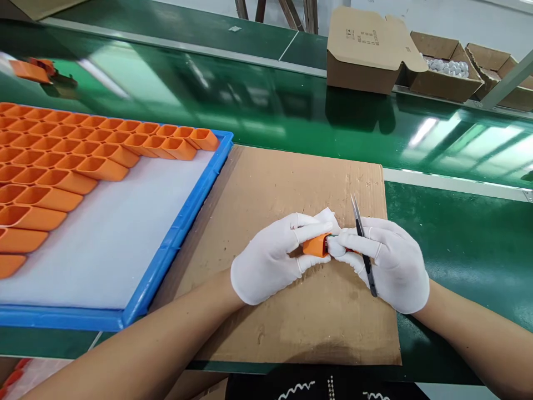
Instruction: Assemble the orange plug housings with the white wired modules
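Both my hands wear white gloves and meet over a brown cardboard sheet. My left hand is closed around a small orange plastic part, pinching it between thumb and fingers. My right hand presses its fingertips against the right end of the same part, where something dark green shows. Black tweezers are tucked in my right hand, their tips pointing up and away. To the left, a blue tray with a white liner holds several rows of matching orange parts.
A green conveyor belt runs across behind the cardboard sheet. Open cardboard boxes stand at the back right, one holding white pieces. Another orange part lies on the belt at far left.
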The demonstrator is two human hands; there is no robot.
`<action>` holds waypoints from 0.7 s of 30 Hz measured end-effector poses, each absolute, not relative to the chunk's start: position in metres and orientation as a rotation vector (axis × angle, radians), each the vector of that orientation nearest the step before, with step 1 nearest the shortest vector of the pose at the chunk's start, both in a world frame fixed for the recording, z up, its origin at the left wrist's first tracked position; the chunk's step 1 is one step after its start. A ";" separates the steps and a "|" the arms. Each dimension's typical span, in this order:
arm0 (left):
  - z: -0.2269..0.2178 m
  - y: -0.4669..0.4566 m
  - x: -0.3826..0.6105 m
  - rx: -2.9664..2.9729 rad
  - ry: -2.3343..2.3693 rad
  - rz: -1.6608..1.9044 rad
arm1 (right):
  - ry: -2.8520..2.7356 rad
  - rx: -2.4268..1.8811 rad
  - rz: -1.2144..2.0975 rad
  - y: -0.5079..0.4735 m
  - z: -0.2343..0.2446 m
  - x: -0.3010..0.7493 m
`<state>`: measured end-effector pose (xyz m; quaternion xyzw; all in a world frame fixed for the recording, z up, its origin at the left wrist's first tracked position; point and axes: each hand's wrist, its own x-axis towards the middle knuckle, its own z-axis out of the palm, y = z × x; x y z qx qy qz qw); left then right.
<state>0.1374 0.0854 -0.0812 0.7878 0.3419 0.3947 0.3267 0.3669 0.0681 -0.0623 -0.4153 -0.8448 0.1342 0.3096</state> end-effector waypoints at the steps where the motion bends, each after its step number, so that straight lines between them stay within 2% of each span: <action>1: -0.082 0.085 0.137 2.069 0.887 1.036 | -2.262 -1.095 0.315 0.068 -0.062 0.366; 10: -0.074 0.086 0.143 2.030 0.833 1.020 | -2.292 -0.984 -0.054 0.065 -0.060 0.366; 17: -0.071 0.085 0.148 2.176 0.742 1.062 | -2.327 -1.057 -0.034 0.063 -0.060 0.364; 21: -0.072 0.080 0.147 2.226 0.855 1.029 | -2.334 -1.077 -0.162 0.058 -0.057 0.361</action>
